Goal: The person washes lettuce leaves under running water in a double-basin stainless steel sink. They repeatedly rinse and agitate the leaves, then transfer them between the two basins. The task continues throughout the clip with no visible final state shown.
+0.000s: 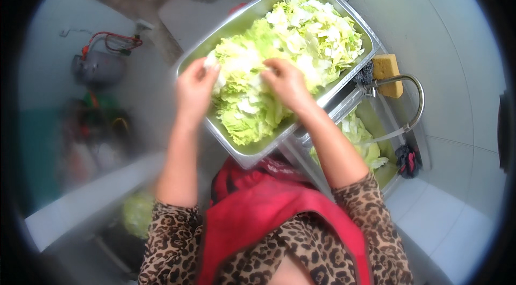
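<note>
A rectangular stainless steel pan [238, 154] lies in front of me, heaped with torn lettuce leaves [250, 95]. The far right end of the heap holds smaller, paler pieces. Over the pan's near left part, my left hand [195, 87] pinches a whitish bit of lettuce between thumb and fingers. My right hand [288, 83] is above the middle of the heap, its fingers curled at the leaves. Whether those fingers grip a leaf is hard to make out.
Right of the pan, water runs from a curved faucet [421, 101] into a metal sink [389, 180] holding more lettuce [358, 132]. A yellow sponge [387, 71] and a dark scrubber [365, 72] sit behind the faucet. At lower left, a blurred lettuce head [138, 214] shows.
</note>
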`<state>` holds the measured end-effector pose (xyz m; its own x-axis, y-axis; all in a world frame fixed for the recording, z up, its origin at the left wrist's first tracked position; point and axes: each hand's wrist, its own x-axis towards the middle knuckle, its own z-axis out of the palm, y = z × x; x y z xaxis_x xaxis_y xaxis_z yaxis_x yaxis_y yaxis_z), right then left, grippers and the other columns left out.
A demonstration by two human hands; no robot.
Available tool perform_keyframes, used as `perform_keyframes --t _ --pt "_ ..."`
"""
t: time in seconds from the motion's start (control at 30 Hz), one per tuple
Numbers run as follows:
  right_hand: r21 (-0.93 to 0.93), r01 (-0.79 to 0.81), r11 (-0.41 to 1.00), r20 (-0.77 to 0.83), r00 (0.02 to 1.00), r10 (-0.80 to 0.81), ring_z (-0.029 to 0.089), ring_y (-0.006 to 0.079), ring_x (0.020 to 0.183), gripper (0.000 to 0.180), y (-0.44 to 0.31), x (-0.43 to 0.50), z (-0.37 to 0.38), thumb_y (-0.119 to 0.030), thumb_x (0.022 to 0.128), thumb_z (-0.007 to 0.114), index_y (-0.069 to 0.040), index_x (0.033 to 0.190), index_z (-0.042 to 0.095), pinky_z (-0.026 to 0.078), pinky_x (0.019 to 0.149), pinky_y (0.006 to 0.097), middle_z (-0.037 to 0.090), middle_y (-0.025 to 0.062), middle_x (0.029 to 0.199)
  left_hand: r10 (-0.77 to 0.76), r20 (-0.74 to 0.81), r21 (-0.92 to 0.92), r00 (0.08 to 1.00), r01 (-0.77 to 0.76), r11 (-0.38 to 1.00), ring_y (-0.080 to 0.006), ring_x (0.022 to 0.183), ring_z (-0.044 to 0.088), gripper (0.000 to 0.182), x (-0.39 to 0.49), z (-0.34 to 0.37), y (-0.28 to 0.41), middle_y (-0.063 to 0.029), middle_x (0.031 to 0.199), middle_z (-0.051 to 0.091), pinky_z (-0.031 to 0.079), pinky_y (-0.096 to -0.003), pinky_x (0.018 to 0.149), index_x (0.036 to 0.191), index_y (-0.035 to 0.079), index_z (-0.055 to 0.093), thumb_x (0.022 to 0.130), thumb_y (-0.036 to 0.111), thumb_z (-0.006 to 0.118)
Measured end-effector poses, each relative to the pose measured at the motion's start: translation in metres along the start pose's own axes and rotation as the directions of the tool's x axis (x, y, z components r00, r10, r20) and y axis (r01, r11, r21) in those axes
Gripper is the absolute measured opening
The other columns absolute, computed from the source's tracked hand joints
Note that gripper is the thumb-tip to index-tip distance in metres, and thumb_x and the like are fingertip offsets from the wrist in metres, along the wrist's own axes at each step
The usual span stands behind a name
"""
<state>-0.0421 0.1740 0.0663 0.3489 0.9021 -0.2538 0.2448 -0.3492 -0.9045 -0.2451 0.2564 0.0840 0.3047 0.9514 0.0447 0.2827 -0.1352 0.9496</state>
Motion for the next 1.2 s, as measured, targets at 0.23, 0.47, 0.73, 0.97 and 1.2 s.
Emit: perform_keyframes --t 0.23,0.47,0.73,0.97,1.2 --pt "-0.272 0.428 0.862 0.381 0.87 -0.312 0.062 0.0401 0.105 0.051 0.001 -0.032 0.033 -0.018 0.081 0.073 0.001 0.126 0.058 0.053 0.092 0.0457 0.06 0.0244 0.119 0.023 0.353 0.597 0.935 -0.244 0.764 -0.0377 0.114 0.06 0.03 0.037 0.006 -0.021 -0.0199 0.12 0.064 0.048 -0.0426 0.096 0.121 0.005 0.065 0.095 0.02 0.06" --pt "-0.128 0.542 0.831 -0.222 0.801 -0.556 0.064 0.0349 0.103 0.024 0.029 -0.101 -0.031 -0.009 0.084 0.071 -0.001 0.107 0.069 0.053 0.089 0.0418 0.065 0.0188 0.117 -0.317 0.391 0.897 0.864 -0.281 0.341 -0.0421 0.125 0.048 0.039 0.022 -0.008 -0.029 -0.0243 0.137 0.052 0.042 -0.0467 0.104 0.128 -0.003 0.056 0.09 0.008 0.054" --pt "0.274 -0.306 0.912 -0.554 0.725 0.41 0.064 0.021 0.099 0.034 0.207 -0.194 -0.124 -0.014 0.09 0.069 -0.005 0.122 0.065 0.053 0.087 0.0312 0.066 0.0133 0.113 0.264 0.454 0.385 0.851 -0.455 0.803 -0.0257 0.121 0.057 0.037 -0.017 0.099 0.058 -0.0143 0.129 0.061 0.042 -0.0354 0.105 0.13 0.0 0.059 0.095 0.01 0.062" --pt "-0.619 -0.431 0.657 -0.313 0.902 0.297 0.055 0.0333 0.126 0.066 0.304 -0.2 -0.12 -0.027 0.079 0.081 -0.016 0.139 0.055 0.046 0.104 0.0391 0.055 0.0248 0.136 0.083 0.839 0.032 0.538 -0.202 0.979 -0.0197 0.096 0.064 0.03 -0.113 0.287 0.059 -0.0128 0.107 0.068 0.051 -0.0318 0.086 0.118 -0.001 0.064 0.094 0.016 0.066" --pt "0.001 -0.52 0.854 -0.37 0.793 0.484 0.067 0.0298 0.103 0.044 0.341 -0.236 -0.17 -0.015 0.079 0.074 -0.012 0.123 0.069 0.052 0.091 0.0369 0.07 0.017 0.116 -0.259 0.868 0.346 0.423 -0.142 0.927 -0.025 0.102 0.066 0.033 -0.145 0.297 0.014 -0.0167 0.113 0.068 0.051 -0.0347 0.088 0.122 0.001 0.063 0.093 0.017 0.067"
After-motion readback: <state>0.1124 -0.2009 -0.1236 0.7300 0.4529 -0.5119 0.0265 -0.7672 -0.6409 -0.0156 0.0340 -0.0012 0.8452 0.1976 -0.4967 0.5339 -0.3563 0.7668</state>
